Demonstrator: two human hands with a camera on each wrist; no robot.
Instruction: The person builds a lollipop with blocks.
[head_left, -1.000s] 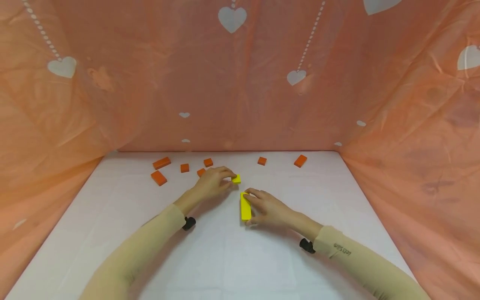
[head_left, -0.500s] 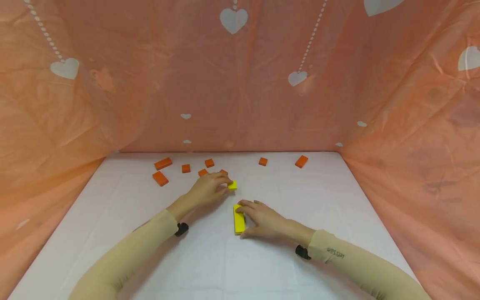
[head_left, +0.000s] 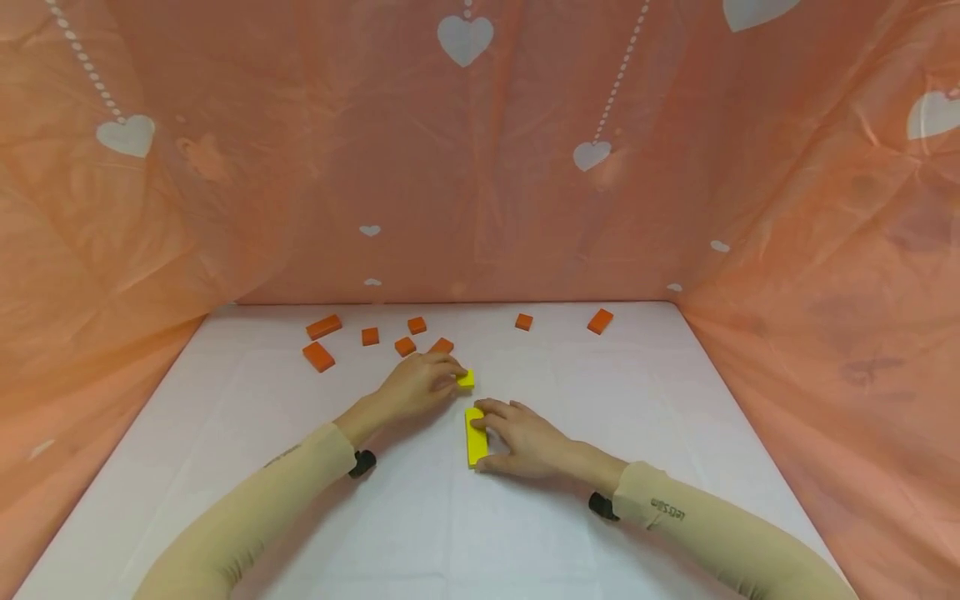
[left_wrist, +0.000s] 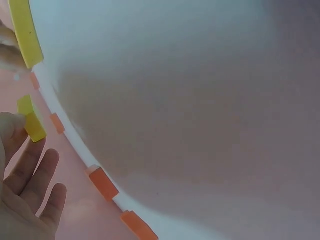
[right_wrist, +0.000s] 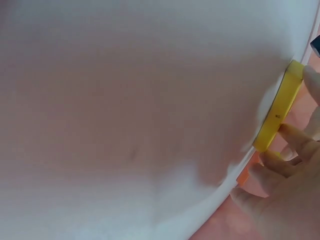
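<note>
Between the thumb and a finger of my left hand (head_left: pixel 416 387) is a small yellow block (head_left: pixel 467 379), pinched over the middle of the table. The left wrist view shows that small yellow block (left_wrist: pixel 31 119) at the fingertips, the other fingers spread. Nearer to me, my right hand (head_left: pixel 532 442) grips a long yellow block (head_left: pixel 476 437), thumb at its near end and fingers at its far end. In the right wrist view the long yellow block (right_wrist: pixel 280 106) lies along the fingertips. A gap separates the two yellow blocks.
Several orange blocks lie toward the back of the white table (head_left: pixel 465 533): a long one (head_left: pixel 323 326) and another (head_left: pixel 318 357) at the left, a small one (head_left: pixel 524 322) and a larger one (head_left: pixel 600 321) at the right. One orange block (head_left: pixel 442 344) is just behind my left hand. Pink cloth (head_left: pixel 480 183) surrounds the table.
Both hands have come nearer to me and slightly left, each with its yellow block. The orange block behind my left hand has come into view. In the last half second they moved little.
</note>
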